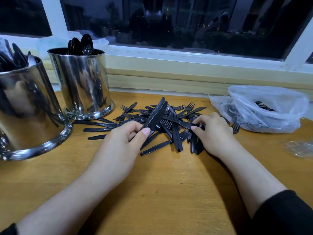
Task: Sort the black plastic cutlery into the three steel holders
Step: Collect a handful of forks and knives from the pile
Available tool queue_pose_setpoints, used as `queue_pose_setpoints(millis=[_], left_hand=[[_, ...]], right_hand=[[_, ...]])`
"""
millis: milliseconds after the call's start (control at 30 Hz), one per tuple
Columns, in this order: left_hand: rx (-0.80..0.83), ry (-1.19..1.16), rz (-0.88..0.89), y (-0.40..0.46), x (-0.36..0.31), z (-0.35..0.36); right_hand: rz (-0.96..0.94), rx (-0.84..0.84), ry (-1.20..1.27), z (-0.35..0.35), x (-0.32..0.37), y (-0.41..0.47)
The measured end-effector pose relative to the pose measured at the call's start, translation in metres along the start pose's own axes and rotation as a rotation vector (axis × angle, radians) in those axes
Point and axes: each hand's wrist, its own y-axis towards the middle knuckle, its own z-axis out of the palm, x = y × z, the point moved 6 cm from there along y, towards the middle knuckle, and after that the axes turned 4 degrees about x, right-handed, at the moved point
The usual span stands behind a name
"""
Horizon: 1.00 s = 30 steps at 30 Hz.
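A bundle of knives point(155, 116) is gripped in the left hand point(126, 138), blades angled away toward the near steel holder point(81, 82) at its left, while a knife handle point(184, 123) from the pile is pinched by the right hand point(213, 129).

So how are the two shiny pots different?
The near steel holder at the left edge looks bigger and is cut off by the picture; the far steel holder by the window shows whole. The far one has spoons sticking up, bowls upward. The near one holds black pieces too, but I cannot tell which kind. Both are round, mirror-shiny steel with a flared base, standing upright on the wooden table.
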Motion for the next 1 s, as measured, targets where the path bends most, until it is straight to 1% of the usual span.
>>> queue_pose_setpoints(millis=[100, 200, 400, 533, 600, 700, 767, 900, 1000], left_hand=[[-0.003, 0.014, 0.008, 0.0, 0.0, 0.0], [-0.007, 0.006, 0.015, -0.001, 0.0, -0.001], [-0.024, -0.021, 0.033, 0.0, 0.002, -0.002], [-0.053, -0.047, 0.032, -0.001, 0.0, -0.005], [-0.063, -0.068, 0.03, -0.001, -0.001, -0.005], [-0.081, -0.081, 0.037, -0.001, -0.002, -0.007], [-0.098, -0.086, 0.049, -0.001, -0.003, -0.009], [-0.161, -0.086, 0.079, -0.003, -0.006, -0.016], [-0.24, -0.032, 0.135, -0.006, -0.011, -0.025]], right_hand=[[-0.013, -0.004, 0.05, 0.0, 0.0, 0.0], [-0.043, -0.043, 0.157, -0.007, -0.002, -0.001], [-0.115, -0.1, 0.296, -0.016, -0.001, -0.003], [-0.13, -0.127, 0.562, -0.021, -0.002, -0.007], [-0.146, -0.111, 0.691, -0.02, -0.002, -0.01], [-0.156, -0.082, 0.806, -0.018, 0.001, -0.012], [-0.182, -0.062, 0.79, -0.019, 0.004, -0.014], [-0.245, 0.005, 0.568, -0.017, 0.015, -0.023], [-0.289, 0.009, 0.547, -0.02, 0.025, -0.032]])
